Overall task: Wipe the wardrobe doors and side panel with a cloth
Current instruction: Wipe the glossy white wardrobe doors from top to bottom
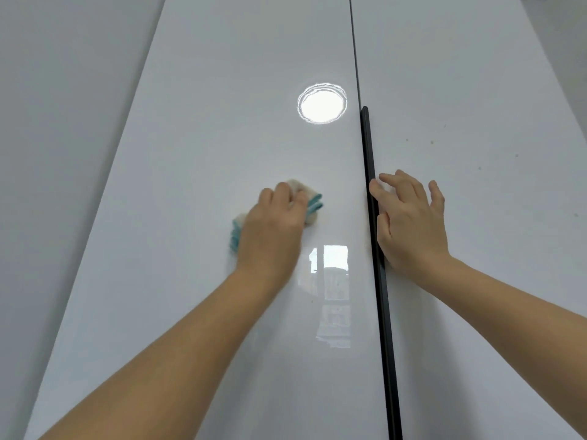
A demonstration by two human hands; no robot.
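Two glossy white wardrobe doors fill the view: the left door [203, 128] and the right door [476, 100]. A long black handle strip [371, 192] runs down the seam between them. My left hand [271, 227] presses a folded white and teal cloth [313, 198] flat against the left door, near its middle. Cloth edges show above and to the left of the fingers. My right hand [409, 223] rests flat on the right door, fingers spread, thumb side against the black handle strip, holding nothing.
The wardrobe's white side panel [63, 154] slopes away on the left. A round ceiling light reflection [321, 103] and a window reflection [330, 293] show on the left door. Small dark specks [432, 142] dot the right door.
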